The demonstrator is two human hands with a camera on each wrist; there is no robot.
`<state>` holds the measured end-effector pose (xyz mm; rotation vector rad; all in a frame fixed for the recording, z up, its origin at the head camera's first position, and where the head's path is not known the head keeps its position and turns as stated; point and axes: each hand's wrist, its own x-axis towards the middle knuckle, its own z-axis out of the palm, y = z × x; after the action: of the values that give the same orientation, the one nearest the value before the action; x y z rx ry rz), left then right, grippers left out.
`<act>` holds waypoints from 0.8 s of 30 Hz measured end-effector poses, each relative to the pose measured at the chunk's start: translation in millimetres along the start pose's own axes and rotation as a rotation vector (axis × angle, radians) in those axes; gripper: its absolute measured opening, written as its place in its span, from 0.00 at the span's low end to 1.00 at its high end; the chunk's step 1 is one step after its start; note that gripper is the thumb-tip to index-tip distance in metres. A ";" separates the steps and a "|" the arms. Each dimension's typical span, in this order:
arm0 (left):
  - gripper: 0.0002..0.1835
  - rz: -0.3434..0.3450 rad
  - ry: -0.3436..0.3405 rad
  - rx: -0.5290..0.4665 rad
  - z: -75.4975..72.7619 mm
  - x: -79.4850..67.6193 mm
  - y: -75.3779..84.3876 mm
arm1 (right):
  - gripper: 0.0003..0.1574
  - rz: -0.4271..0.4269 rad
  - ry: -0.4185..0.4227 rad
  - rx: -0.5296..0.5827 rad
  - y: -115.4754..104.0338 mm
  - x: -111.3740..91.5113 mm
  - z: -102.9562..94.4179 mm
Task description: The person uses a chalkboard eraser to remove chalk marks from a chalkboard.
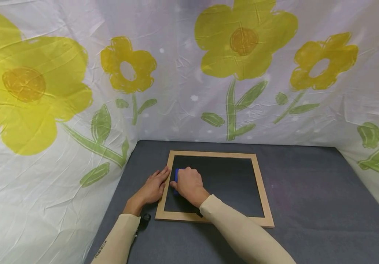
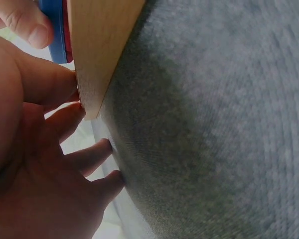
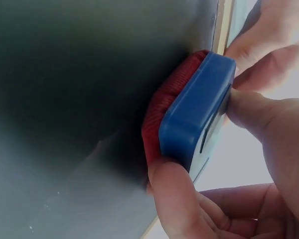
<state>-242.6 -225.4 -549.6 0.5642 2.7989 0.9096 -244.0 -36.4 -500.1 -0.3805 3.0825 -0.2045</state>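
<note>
A blackboard (image 1: 229, 183) with a light wooden frame (image 1: 264, 192) lies flat on the dark table. My right hand (image 1: 191, 185) grips a blue chalkboard eraser (image 3: 197, 112) near the board's left side. The thumb and fingers hold its blue body, and the red cloth pad (image 3: 164, 104) faces the board surface. On the left side of the frame, my left hand (image 1: 151, 189) rests with fingers extended. In the left wrist view, some of its fingertips touch the frame's outer edge and others rest on the table.
Dark cloth covers the table (image 1: 308, 194). White fabric (image 1: 176, 91) printed with yellow flowers hangs behind it and along both sides. A small black object (image 1: 146, 218) shows beside the left wrist. Faint white specks (image 3: 47, 206) mark the board.
</note>
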 end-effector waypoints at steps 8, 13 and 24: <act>0.34 0.060 0.044 -0.009 14.4 3.7 -21.1 | 0.35 -0.016 0.013 0.043 1.4 -2.1 -0.3; 0.34 0.067 0.038 -0.023 9.9 -0.7 -13.7 | 0.34 -0.003 0.006 0.069 6.0 -3.7 -0.7; 0.33 -0.038 -0.027 0.062 -1.3 -2.6 5.9 | 0.36 0.058 -0.010 0.098 36.8 -10.4 -6.5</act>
<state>-238.7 -222.7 -545.1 0.5255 2.8121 0.8053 -243.1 2.3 -498.5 -0.2867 3.0536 -0.3493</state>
